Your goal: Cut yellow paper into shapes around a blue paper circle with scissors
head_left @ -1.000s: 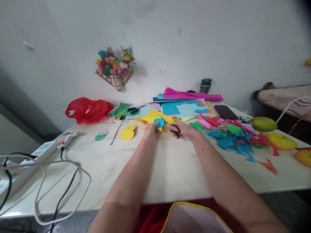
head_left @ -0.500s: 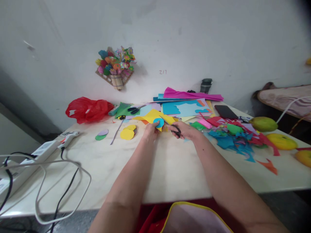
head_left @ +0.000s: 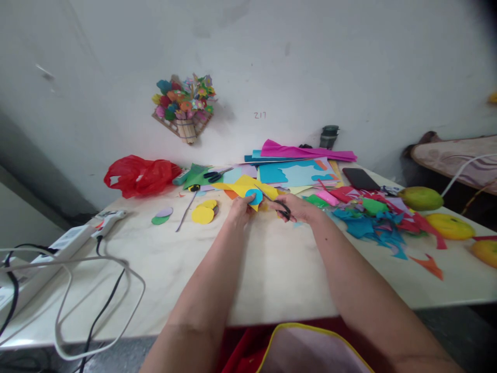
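Right of the red plastic bag and nearer us, we had the blue disc lying over the yellow sheet. Our left hand had its grip pinched on both, thumb on the disc. Farther right of the bag, our right hand had its grip closed round the handles of the scissors, blades reaching the sheet beside the disc; couldn't tell whether they were parted.

Handling, our guess: disc and sheet light, thin, bendy, paper or thin foam; easily creased or torn, disc apt to slip on the sheet. Best taken flat, near the disc's edge away from the blades, both layers together. Scissors stiff, heavier; taken by the loops.

Writing: above and right of the bag, on the wall, we read handwritten reddish characters, "217" or "Z17". Left of the bag, nearer us, marks on the power strip were too small to read. Phone, far right of the bag: no brand we could make out.
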`<state>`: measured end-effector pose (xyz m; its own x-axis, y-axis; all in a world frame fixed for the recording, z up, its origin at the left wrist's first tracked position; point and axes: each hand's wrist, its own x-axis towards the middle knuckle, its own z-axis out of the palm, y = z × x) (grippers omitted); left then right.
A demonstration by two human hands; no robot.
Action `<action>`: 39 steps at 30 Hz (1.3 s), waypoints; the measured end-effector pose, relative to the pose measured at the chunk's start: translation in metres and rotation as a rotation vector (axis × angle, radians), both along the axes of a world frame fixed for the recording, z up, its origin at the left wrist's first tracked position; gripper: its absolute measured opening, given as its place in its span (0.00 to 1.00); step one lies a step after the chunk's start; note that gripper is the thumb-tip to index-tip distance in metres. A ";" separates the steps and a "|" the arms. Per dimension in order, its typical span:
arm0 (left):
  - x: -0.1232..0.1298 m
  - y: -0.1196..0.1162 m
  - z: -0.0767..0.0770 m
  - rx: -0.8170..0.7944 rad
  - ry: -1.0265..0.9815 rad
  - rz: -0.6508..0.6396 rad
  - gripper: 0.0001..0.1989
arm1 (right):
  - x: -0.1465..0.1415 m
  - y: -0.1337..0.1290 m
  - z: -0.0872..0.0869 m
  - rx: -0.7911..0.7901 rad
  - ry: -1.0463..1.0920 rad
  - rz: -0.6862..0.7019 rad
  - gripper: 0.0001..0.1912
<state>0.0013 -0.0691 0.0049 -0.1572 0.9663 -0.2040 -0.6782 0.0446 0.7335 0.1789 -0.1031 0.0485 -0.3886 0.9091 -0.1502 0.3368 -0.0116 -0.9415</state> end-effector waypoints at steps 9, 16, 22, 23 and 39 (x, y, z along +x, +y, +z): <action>0.001 -0.002 0.002 -0.011 0.022 0.000 0.15 | 0.001 0.003 -0.004 0.016 -0.045 -0.015 0.16; -0.001 -0.001 -0.003 0.048 -0.012 -0.034 0.14 | 0.006 0.010 -0.014 -0.016 0.078 0.036 0.14; -0.002 0.000 -0.003 0.035 0.046 -0.065 0.12 | 0.007 0.010 -0.014 -0.028 0.102 0.034 0.14; -0.003 0.000 -0.003 0.028 0.048 -0.063 0.12 | 0.006 0.010 -0.014 -0.032 0.099 0.029 0.14; -0.005 -0.001 -0.002 0.020 0.031 -0.081 0.12 | 0.005 0.007 -0.008 -0.009 0.053 0.018 0.12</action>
